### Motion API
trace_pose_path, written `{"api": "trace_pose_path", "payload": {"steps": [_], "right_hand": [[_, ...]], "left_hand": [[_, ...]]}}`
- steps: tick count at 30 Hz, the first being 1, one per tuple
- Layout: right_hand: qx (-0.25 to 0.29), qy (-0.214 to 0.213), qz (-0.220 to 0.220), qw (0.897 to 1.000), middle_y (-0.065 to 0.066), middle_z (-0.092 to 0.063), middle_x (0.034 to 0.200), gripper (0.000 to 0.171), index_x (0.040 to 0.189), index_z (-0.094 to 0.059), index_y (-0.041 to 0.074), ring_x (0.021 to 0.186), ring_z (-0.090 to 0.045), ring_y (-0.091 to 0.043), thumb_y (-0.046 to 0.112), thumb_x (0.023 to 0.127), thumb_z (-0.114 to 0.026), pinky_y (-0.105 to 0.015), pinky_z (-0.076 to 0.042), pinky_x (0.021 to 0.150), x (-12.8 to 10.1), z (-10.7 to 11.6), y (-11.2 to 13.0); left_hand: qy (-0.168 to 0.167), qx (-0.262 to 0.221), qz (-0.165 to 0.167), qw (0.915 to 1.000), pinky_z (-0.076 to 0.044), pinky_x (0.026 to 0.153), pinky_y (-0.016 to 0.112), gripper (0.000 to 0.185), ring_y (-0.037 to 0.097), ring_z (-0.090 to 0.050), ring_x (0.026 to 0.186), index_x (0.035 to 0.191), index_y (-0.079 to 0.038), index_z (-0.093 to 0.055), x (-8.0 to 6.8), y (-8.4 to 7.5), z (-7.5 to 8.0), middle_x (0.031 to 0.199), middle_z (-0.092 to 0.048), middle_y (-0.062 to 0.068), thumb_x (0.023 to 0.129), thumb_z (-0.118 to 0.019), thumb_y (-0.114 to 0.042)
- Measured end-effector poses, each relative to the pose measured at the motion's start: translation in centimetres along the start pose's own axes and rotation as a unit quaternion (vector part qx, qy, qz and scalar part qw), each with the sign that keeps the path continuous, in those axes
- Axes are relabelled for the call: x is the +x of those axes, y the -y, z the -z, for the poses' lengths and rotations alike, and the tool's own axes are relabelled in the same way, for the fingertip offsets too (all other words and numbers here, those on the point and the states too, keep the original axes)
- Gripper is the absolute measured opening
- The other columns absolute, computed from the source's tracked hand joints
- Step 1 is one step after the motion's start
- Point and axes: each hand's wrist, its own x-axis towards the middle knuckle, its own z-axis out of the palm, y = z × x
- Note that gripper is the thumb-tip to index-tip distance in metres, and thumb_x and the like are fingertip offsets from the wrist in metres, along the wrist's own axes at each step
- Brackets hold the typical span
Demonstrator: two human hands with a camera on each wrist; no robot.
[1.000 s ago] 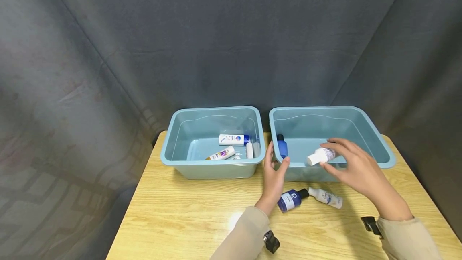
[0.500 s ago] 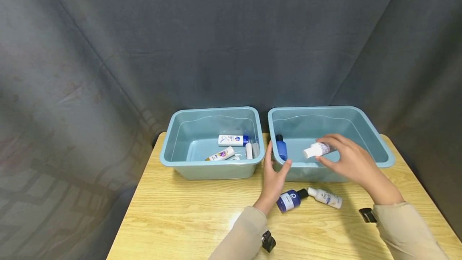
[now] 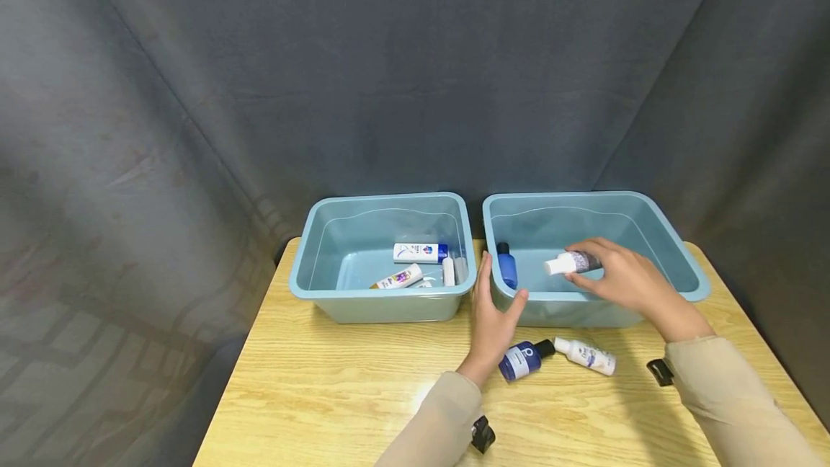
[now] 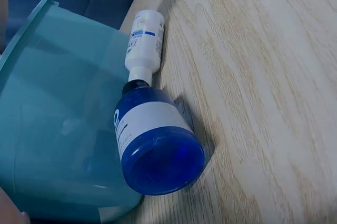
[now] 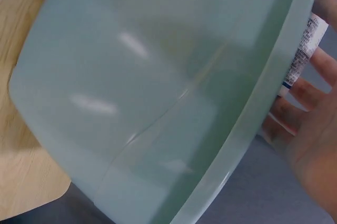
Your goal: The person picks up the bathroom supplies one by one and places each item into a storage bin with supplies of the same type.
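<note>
My right hand [image 3: 625,274] pinches a small white-capped bottle [image 3: 573,262] with a purplish label, held sideways over the right blue bin [image 3: 583,298]. In the right wrist view the bin wall partly hides this bottle [image 5: 304,50]. At the bin's front left corner is my left hand [image 3: 491,330], fingers extended along the side and thumb spread along the front wall. A blue bottle [image 3: 507,269] with a black cap lies inside that bin. On the table in front, a dark blue bottle [image 4: 158,145] lies cap to cap with a white bottle [image 4: 145,40].
The left blue bin [image 3: 382,303] stands beside the right one, with a narrow gap between them. Inside it lie a white tube with a blue cap [image 3: 418,253], a white and amber bottle [image 3: 398,277] and other white containers. A grey curtain [image 3: 415,78] hangs behind the wooden table [image 3: 324,380].
My right hand has moved farther over the right bin and slightly left, with the bottle turning more level. My left thumb has shifted slightly right; the left hand otherwise stays at the corner.
</note>
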Motion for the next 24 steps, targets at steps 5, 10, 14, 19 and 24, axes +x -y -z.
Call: {"api": "trace_pose_path", "payload": {"steps": [5,10,14,19,24], "right_hand": [[-0.011,0.016,0.010,1.000,-0.021,-0.064,0.116,0.049,0.122,-0.067,0.004,0.093,-0.063,-0.036,0.035,0.085,-0.077,-0.056,-0.051,0.072,0.7,0.1,-0.5],[-0.018,0.045,0.013,0.999,-0.021,-0.064,0.117,0.051,0.122,-0.067,0.003,0.094,-0.064,-0.034,0.037,0.085,-0.077,-0.055,-0.051,0.074,1.3,-0.1,-0.9],[-0.013,0.065,0.014,0.998,-0.020,-0.065,0.116,0.051,0.122,-0.067,0.004,0.095,-0.063,-0.032,0.040,0.086,-0.076,-0.055,-0.051,0.077,1.9,-0.6,-1.3],[0.000,0.084,0.003,0.996,-0.017,-0.067,0.111,0.050,0.120,-0.068,0.003,0.088,-0.060,-0.025,0.040,0.086,-0.075,-0.051,-0.050,0.074,2.4,-1.1,-1.8],[0.013,0.105,-0.009,0.994,-0.012,-0.068,0.101,0.049,0.115,-0.069,0.001,0.079,-0.057,-0.021,0.038,0.085,-0.076,-0.047,-0.049,0.070,3.0,-1.6,-2.1]], "left_hand": [[-0.006,-0.014,-0.012,0.9998,-0.024,0.113,0.054,0.076,0.017,-0.024,0.146,0.156,-0.027,-0.030,0.1,0.1,-0.1,0.160,-0.021,-0.021,0.092,-0.069,-0.029],[0.001,-0.045,-0.008,0.9990,-0.026,0.115,0.046,0.075,0.013,-0.024,0.145,0.156,-0.027,-0.031,0.2,0.5,-0.2,0.159,-0.021,-0.022,0.092,-0.069,-0.027],[0.002,-0.067,-0.006,0.9978,-0.028,0.115,0.041,0.075,0.012,-0.024,0.145,0.156,-0.026,-0.031,0.2,0.5,-0.3,0.160,-0.021,-0.021,0.092,-0.069,-0.028],[0.004,-0.085,-0.004,0.9964,-0.027,0.115,0.042,0.074,0.011,-0.024,0.145,0.156,-0.029,-0.030,0.1,0.4,-0.3,0.159,-0.021,-0.021,0.093,-0.068,-0.027],[0.002,-0.087,0.004,0.9962,-0.023,0.116,0.045,0.074,0.012,-0.022,0.145,0.156,-0.029,-0.029,-0.1,0.1,-0.4,0.160,-0.021,-0.019,0.093,-0.068,-0.022]]}}
